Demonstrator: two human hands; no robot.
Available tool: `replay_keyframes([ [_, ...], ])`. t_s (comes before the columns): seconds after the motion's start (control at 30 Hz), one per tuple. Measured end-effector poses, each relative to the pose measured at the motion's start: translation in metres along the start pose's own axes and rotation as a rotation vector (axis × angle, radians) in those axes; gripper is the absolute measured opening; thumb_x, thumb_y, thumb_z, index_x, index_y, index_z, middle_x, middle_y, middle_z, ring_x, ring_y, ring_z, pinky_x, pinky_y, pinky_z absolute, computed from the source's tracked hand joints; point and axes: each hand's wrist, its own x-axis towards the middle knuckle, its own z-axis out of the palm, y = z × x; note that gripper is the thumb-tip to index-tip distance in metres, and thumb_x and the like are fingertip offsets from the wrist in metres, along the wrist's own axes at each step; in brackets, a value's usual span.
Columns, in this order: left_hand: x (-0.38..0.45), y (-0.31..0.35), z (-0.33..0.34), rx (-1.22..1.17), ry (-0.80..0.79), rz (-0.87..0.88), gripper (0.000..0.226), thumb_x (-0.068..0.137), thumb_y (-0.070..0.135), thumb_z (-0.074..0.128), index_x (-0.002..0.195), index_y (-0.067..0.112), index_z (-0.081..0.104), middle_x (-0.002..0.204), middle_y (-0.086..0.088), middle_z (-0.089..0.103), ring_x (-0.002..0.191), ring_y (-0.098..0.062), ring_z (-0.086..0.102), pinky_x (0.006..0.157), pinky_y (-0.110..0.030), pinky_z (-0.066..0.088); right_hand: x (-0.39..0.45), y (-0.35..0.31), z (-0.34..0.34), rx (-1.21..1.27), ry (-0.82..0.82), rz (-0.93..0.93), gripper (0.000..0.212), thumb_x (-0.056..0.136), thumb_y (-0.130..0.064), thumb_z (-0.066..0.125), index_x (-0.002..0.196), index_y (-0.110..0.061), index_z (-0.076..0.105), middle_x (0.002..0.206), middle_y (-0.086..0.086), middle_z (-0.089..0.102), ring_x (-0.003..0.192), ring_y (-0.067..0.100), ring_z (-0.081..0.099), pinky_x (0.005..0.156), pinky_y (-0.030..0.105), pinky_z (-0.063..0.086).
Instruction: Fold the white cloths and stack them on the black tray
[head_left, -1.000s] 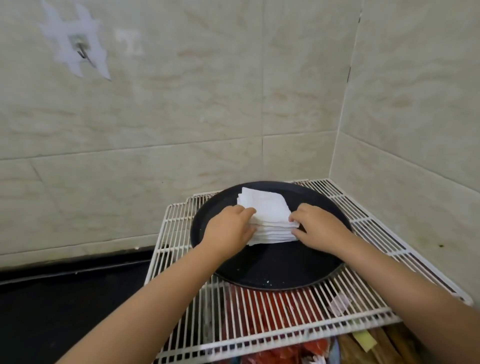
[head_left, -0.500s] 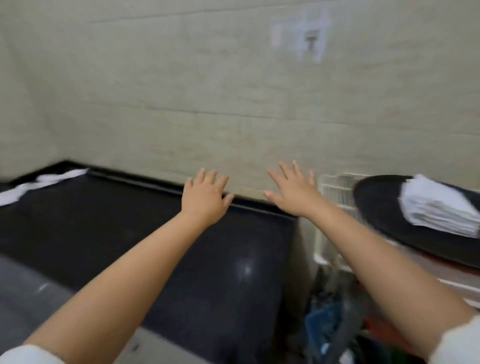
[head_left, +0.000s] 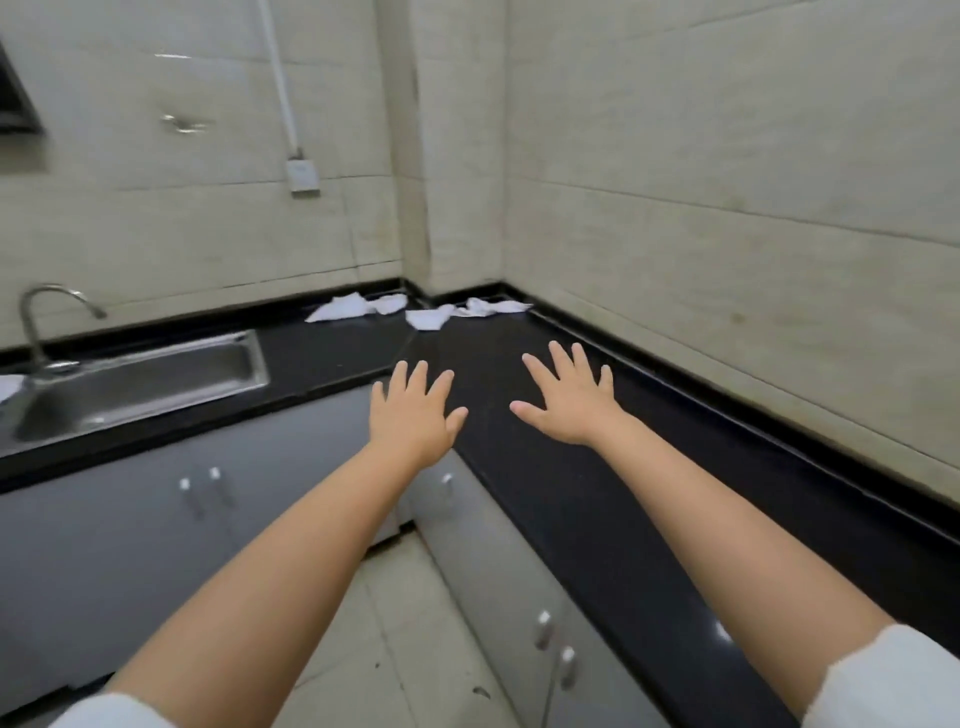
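Several crumpled white cloths (head_left: 422, 310) lie unfolded in the far corner of the black countertop (head_left: 582, 493). My left hand (head_left: 413, 413) and my right hand (head_left: 569, 402) are stretched out in front of me with fingers spread, holding nothing. Both hover well short of the cloths; the left is above the cabinet edge, the right above the counter. The black tray and its stack of folded cloths are out of view.
A steel sink (head_left: 140, 382) with a curved tap (head_left: 39, 317) is set in the counter at left. Grey cabinet doors (head_left: 156, 525) run beneath the L-shaped counter. Tiled walls close the corner; a white socket (head_left: 302, 176) hangs on the back wall.
One second ago both hands rested on the folded stack on the tray. They let go, and my view swung left from the rack to the counter corner with the loose cloths.
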Motion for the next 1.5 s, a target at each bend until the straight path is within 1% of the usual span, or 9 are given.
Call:
replay_keyframes([
  [0.13, 0.071, -0.06, 0.008, 0.01, 0.012, -0.068, 0.056, 0.098, 0.046, 0.026, 0.148, 0.026, 0.011, 0.158, -0.004, 0.005, 0.146, -0.026, -0.003, 0.118, -0.047, 0.007, 0.103, -0.045, 0.012, 0.019, 0.001, -0.093, 0.067, 0.093, -0.053, 0.033, 0.147, -0.029, 0.002, 0.157, 0.007, -0.011, 0.144, 0.029, -0.016, 0.114, 0.056, -0.002],
  [0.33, 0.206, -0.133, 0.006, 0.047, 0.037, -0.126, 0.055, 0.098, 0.044, 0.027, 0.148, 0.026, 0.012, 0.158, -0.004, 0.008, 0.146, -0.026, 0.0, 0.118, -0.047, 0.008, 0.262, -0.078, 0.015, 0.078, 0.026, -0.159, 0.063, 0.093, -0.049, 0.036, 0.146, -0.026, 0.009, 0.158, 0.006, -0.005, 0.145, 0.029, -0.011, 0.114, 0.058, 0.002],
  [0.53, 0.308, -0.197, 0.02, 0.053, 0.05, -0.163, 0.054, 0.098, 0.043, 0.03, 0.147, 0.023, 0.017, 0.156, -0.006, 0.015, 0.145, -0.027, 0.004, 0.116, -0.048, 0.011, 0.384, -0.103, 0.023, 0.081, 0.038, -0.162, 0.062, 0.094, -0.047, 0.036, 0.147, -0.024, 0.012, 0.158, 0.007, 0.002, 0.145, 0.029, -0.005, 0.116, 0.053, 0.007],
  [0.67, 0.385, -0.239, 0.044, 0.038, 0.023, -0.153, 0.054, 0.098, 0.043, 0.03, 0.147, 0.023, 0.016, 0.157, -0.007, 0.012, 0.145, -0.028, 0.003, 0.116, -0.049, 0.011, 0.464, -0.118, 0.046, 0.045, 0.029, -0.138, 0.062, 0.094, -0.046, 0.035, 0.147, -0.023, 0.012, 0.158, 0.007, 0.003, 0.145, 0.03, -0.003, 0.115, 0.053, 0.008],
  [0.83, 0.497, -0.29, 0.079, 0.035, -0.007, -0.051, 0.055, 0.098, 0.043, 0.029, 0.146, 0.022, 0.017, 0.156, -0.01, 0.012, 0.145, -0.029, 0.004, 0.116, -0.048, 0.013, 0.572, -0.135, 0.085, 0.025, 0.014, -0.053, 0.062, 0.094, -0.047, 0.036, 0.146, -0.022, 0.015, 0.157, 0.007, 0.008, 0.144, 0.03, 0.002, 0.114, 0.053, 0.013],
  [1.1, 0.643, -0.338, 0.139, 0.021, -0.195, 0.168, 0.053, 0.099, 0.043, 0.029, 0.146, 0.021, 0.018, 0.156, -0.01, 0.012, 0.145, -0.029, 0.003, 0.116, -0.046, 0.011, 0.699, -0.131, 0.132, 0.028, -0.121, 0.19, 0.058, 0.093, -0.043, 0.039, 0.142, -0.016, 0.024, 0.152, 0.01, 0.023, 0.141, 0.031, 0.014, 0.111, 0.054, 0.025],
  [1.27, 0.684, -0.343, 0.191, -0.015, -0.312, 0.237, 0.053, 0.099, 0.041, 0.031, 0.146, 0.021, 0.018, 0.157, -0.011, 0.011, 0.146, -0.029, 0.003, 0.117, -0.048, 0.011, 0.744, -0.122, 0.177, 0.063, -0.223, 0.292, 0.043, 0.093, -0.038, 0.042, 0.123, -0.008, 0.045, 0.125, 0.015, 0.051, 0.118, 0.033, 0.045, 0.093, 0.044, 0.042],
  [1.37, 0.695, -0.35, 0.221, -0.03, -0.406, 0.249, 0.053, 0.099, 0.041, 0.029, 0.147, 0.022, 0.015, 0.158, -0.01, 0.006, 0.146, -0.027, -0.001, 0.118, -0.047, 0.009, 0.776, -0.121, 0.211, 0.113, -0.292, 0.347, 0.036, 0.093, -0.032, 0.043, 0.115, -0.006, 0.052, 0.12, 0.017, 0.054, 0.113, 0.035, 0.05, 0.089, 0.043, 0.044],
  [1.5, 0.704, -0.368, 0.246, -0.03, -0.477, 0.216, 0.054, 0.099, 0.041, 0.029, 0.148, 0.022, 0.013, 0.158, -0.009, 0.005, 0.146, -0.027, -0.001, 0.118, -0.045, 0.008, 0.819, -0.124, 0.247, 0.122, -0.273, 0.433, 0.031, 0.093, -0.023, 0.043, 0.114, -0.004, 0.055, 0.122, 0.015, 0.052, 0.114, 0.032, 0.049, 0.088, 0.038, 0.044],
])
